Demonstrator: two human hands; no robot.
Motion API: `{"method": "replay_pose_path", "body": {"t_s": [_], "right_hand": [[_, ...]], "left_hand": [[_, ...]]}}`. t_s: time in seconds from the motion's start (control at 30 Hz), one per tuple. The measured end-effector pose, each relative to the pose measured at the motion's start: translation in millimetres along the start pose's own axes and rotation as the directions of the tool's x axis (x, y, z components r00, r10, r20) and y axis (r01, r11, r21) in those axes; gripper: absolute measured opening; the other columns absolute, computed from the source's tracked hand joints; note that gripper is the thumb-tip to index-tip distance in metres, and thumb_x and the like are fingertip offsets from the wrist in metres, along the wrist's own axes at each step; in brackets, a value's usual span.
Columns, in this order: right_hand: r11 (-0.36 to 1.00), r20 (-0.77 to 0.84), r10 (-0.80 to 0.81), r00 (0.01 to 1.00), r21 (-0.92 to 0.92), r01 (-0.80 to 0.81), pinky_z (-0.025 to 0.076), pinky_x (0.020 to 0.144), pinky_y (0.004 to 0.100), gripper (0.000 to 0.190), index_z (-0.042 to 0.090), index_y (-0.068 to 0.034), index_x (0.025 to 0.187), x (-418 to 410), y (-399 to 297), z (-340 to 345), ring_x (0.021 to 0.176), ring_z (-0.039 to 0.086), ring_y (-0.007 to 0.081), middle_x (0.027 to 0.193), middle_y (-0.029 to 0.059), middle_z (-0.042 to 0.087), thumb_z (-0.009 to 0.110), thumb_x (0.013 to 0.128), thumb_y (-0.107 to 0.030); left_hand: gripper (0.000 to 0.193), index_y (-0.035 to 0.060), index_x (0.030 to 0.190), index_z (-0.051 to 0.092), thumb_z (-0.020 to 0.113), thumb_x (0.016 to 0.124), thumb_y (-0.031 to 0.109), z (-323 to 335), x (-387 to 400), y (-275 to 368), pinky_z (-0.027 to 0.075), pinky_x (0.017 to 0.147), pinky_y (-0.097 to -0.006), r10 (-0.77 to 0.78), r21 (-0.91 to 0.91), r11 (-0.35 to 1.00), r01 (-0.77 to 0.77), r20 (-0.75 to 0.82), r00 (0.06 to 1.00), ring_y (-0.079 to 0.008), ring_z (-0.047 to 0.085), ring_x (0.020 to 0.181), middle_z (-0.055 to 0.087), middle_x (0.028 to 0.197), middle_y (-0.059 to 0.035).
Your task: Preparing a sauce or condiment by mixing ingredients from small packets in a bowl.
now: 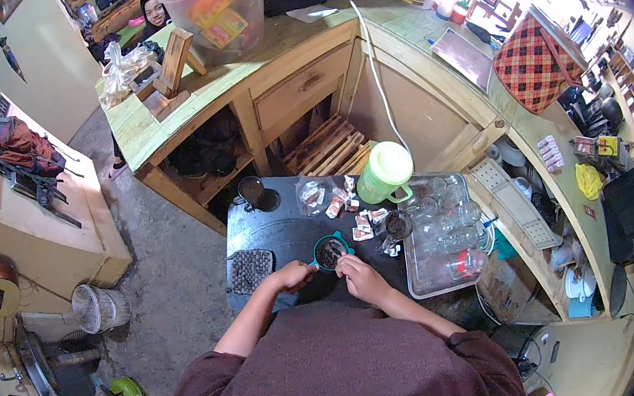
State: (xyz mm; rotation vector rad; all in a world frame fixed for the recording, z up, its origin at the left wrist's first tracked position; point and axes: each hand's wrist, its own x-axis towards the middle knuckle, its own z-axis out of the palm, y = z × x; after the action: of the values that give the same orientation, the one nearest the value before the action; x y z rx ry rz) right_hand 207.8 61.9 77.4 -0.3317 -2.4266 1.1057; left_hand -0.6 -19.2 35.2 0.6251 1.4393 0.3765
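Observation:
My left hand (292, 277) grips the short handle of a small teal strainer (331, 235) over the dark table. Dark, wet-looking grounds lie in the strainer. At the strainer's right rim, my right hand (362, 277) has its fingers closed around a thin utensil, mostly hidden by the fingers. What is under the strainer cannot be seen. To the right stands a glass (398, 225) with dark contents at its top. Several small printed sachets (363, 227) are scattered beyond it, beside a light-green lidded pitcher (383, 175).
A clear tray (414, 278) of glass cups and jars occupies the table's right side. A dark-filled mug (250, 189) stands at the far left corner, behind a bumpy dark mat (251, 270). Wooden counters (302, 75) curve around; a person (154, 13) is beyond them.

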Motion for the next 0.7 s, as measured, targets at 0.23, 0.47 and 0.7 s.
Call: {"method": "replay_pose_path", "body": {"t_s": [0.23, 0.47, 0.7], "right_hand": [[0.968, -0.04, 0.249, 0.968, 0.012, -0.249, 0.049, 0.076, 0.0386, 0.019, 0.041, -0.001, 0.093, -3, -1, 9, 0.078, 0.057, 0.0317, 0.08, 0.0144, 0.051, 0.046, 0.078, 0.011], [0.638, -0.344, 0.692, 0.635, 0.702, -0.316, 0.056, 0.071, 0.0342, 0.011, 0.033, -0.006, 0.098, 6, 15, 41, 0.077, 0.061, 0.0168, 0.084, 0.0101, 0.056, 0.04, 0.094, 0.0], [0.675, -0.398, 0.658, 0.639, 0.688, -0.267, 0.055, 0.073, 0.0341, 0.009, 0.036, -0.005, 0.094, 15, 5, 20, 0.084, 0.064, 0.0197, 0.086, 0.0127, 0.06, 0.041, 0.093, 0.003]], "left_hand": [[0.043, 0.0094, 0.062, 0.048, 0.049, 0.091, 0.042, 1, 11, -10, 0.023, 0.037, -0.0302, 0.014, -0.008, 1.0, -0.014, 0.014, 1.0, -0.0125, 0.033, 0.039, 0.04, 0.053, 0.0006], [0.045, 0.0101, 0.061, 0.046, 0.05, 0.091, 0.043, 1, 6, -5, 0.023, 0.036, -0.0301, -0.002, -0.008, 1.0, 0.003, 0.042, 0.999, -0.0127, 0.032, 0.038, 0.039, 0.051, 0.0003], [0.045, 0.0105, 0.061, 0.045, 0.049, 0.091, 0.043, -1, 2, 0, 0.022, 0.035, -0.0303, -0.041, -0.035, 0.998, 0.043, 0.046, 0.998, -0.0126, 0.031, 0.036, 0.036, 0.049, 0.0011]]}}
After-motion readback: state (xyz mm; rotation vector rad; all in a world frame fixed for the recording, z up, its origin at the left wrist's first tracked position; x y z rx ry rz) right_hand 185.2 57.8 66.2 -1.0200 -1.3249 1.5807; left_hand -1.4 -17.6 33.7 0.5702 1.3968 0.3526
